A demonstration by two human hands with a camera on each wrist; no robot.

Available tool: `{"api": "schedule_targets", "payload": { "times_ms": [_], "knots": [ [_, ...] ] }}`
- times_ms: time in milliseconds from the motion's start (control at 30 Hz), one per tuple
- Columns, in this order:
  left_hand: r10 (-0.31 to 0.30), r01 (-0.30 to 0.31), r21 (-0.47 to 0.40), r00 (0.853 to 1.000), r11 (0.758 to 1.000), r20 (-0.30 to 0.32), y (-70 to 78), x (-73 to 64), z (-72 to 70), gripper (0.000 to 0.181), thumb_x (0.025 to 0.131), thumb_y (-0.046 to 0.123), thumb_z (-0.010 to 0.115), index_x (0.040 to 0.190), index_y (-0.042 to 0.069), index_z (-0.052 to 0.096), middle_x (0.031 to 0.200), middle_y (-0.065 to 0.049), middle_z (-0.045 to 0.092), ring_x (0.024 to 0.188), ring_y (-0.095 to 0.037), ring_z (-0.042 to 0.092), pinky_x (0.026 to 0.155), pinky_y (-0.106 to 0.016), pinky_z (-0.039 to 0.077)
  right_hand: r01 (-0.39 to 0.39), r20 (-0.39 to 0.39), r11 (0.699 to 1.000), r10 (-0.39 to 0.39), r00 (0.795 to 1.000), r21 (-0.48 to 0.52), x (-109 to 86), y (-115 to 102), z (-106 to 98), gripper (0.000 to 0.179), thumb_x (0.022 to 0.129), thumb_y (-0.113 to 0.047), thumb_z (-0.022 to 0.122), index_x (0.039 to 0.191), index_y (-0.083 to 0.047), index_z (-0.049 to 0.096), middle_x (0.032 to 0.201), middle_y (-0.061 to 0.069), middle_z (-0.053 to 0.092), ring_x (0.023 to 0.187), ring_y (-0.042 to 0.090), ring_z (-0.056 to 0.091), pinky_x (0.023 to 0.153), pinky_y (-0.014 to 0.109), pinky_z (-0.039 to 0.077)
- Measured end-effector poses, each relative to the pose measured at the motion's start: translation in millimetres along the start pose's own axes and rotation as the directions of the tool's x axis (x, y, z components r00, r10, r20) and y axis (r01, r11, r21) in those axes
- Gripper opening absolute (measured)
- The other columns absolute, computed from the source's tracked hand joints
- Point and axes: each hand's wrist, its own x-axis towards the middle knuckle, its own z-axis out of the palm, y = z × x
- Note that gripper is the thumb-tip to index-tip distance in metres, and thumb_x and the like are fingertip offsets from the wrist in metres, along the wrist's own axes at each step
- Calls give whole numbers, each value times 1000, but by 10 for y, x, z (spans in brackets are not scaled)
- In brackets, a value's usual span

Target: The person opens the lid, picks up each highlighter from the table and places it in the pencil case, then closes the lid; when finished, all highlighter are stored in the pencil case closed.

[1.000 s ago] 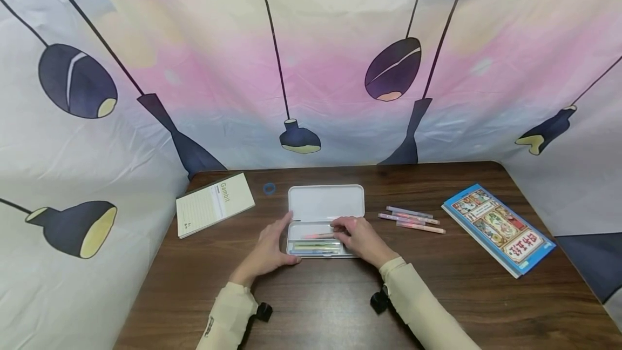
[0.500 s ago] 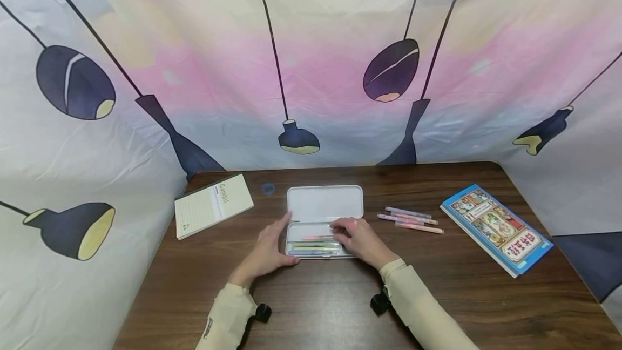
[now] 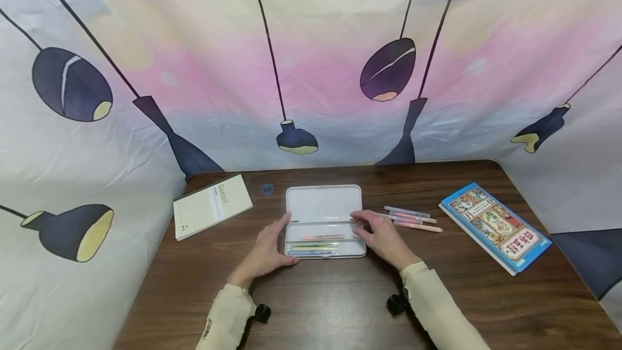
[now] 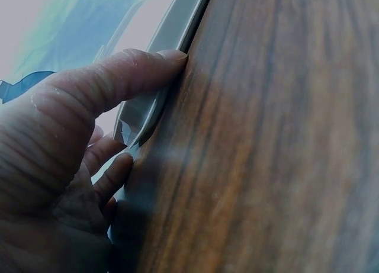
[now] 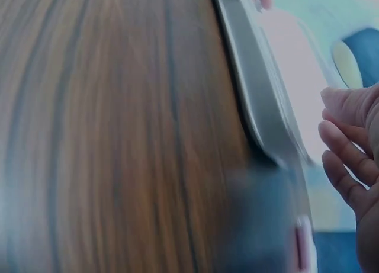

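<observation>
A white pencil case (image 3: 323,202) lies with its lid up in the middle of the table. Inside its tray are several green, yellow and blue pens (image 3: 313,251) along the front and a pink pen (image 3: 323,237) behind them. My left hand (image 3: 262,251) holds the case at its left end; the thumb presses on the front edge while the fingers lie along the left side. Over the right end of the tray is my right hand (image 3: 387,237), its fingers loosely bent. The right wrist view shows nothing between its fingertips (image 5: 334,131).
Several pastel pens (image 3: 419,226) lie right of the case. Farther right is a blue-bordered book (image 3: 495,227). A cream notepad (image 3: 213,207) sits at the back left, with a blue ring (image 3: 266,189) beside it. A printed curtain (image 3: 320,69) hangs behind the wooden table (image 3: 320,307).
My right hand has moved right, from over the tray's middle to its right end, leaving the pink pen lying in the tray. The left hand keeps its place.
</observation>
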Motion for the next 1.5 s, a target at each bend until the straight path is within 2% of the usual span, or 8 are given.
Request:
{"api": "schedule_targets", "payload": {
  "times_ms": [167, 267, 433, 600, 733, 867, 1233, 1500],
  "knots": [
    [18, -18, -4, 1000, 1000, 9, 1, 23, 4, 119, 73, 33, 97, 169, 19, 28, 167, -16, 40, 149, -41, 34, 121, -67, 24, -31, -96, 997, 25, 995, -66, -179, 249, -304, 37, 88, -1, 83, 123, -2, 73, 108, 8, 77, 98, 26, 73, 87, 50, 59],
    [7, -7, 1, 1000, 1000, 6, -20, -13, -19, 118, 74, 35, 96, 169, 18, 28, 167, -17, 39, 151, -43, 32, 120, -69, 23, -66, -146, 992, 51, 988, -105, -294, 418, -455, 40, 85, 2, 84, 123, 0, 72, 105, 11, 78, 96, 29, 74, 86, 52, 59],
    [-51, 51, 19, 999, 999, -19, -76, -126, -87, 118, 72, 34, 97, 168, 18, 29, 167, -16, 39, 151, -44, 31, 119, -72, 23, -171, -162, 976, 149, 975, -134, -455, 616, -648, 40, 88, -2, 84, 125, 2, 70, 107, 16, 77, 96, 33, 74, 85, 54, 58],
    [-41, 41, 17, 999, 999, -25, -102, -149, -102, 117, 73, 35, 96, 168, 17, 29, 167, -17, 39, 150, -46, 30, 118, -72, 24, -254, -191, 955, 223, 956, -156, -629, 738, -815, 42, 89, -4, 84, 127, 3, 69, 113, 21, 75, 103, 39, 71, 90, 60, 55],
    [-36, 37, 27, 999, 999, -23, -116, -129, -85, 118, 72, 34, 97, 168, 16, 30, 167, -17, 40, 150, -45, 32, 119, -70, 24, -279, -207, 946, 244, 947, -162, -722, 807, -878, 42, 89, -5, 84, 128, 3, 68, 117, 24, 74, 107, 42, 70, 91, 61, 54],
    [-34, 34, 24, 999, 999, -10, -113, -91, -63, 118, 72, 35, 96, 168, 17, 29, 167, -16, 39, 151, -45, 32, 120, -70, 23, -273, -226, 947, 232, 946, -169, -736, 855, -900, 41, 89, -4, 84, 126, 4, 68, 117, 25, 74, 107, 43, 70, 90, 61, 54],
    [2, -2, 16, 1000, 1000, -3, -111, -17, 17, 119, 72, 34, 96, 168, 16, 29, 167, -18, 40, 151, -44, 32, 120, -70, 22, -305, -173, 934, 274, 946, -185, -770, 917, -945, 37, 89, -2, 82, 124, 1, 71, 113, 21, 74, 104, 42, 69, 89, 61, 53],
    [5, -5, 12, 1000, 1000, 11, -74, 44, 32, 118, 73, 34, 97, 168, 17, 29, 167, -16, 39, 152, -44, 32, 121, -70, 21, -328, -151, 926, 302, 941, -187, -794, 938, -985, 25, 94, -4, 78, 118, -6, 75, 103, 11, 74, 92, 28, 65, 81, 49, 51]
  ]
}}
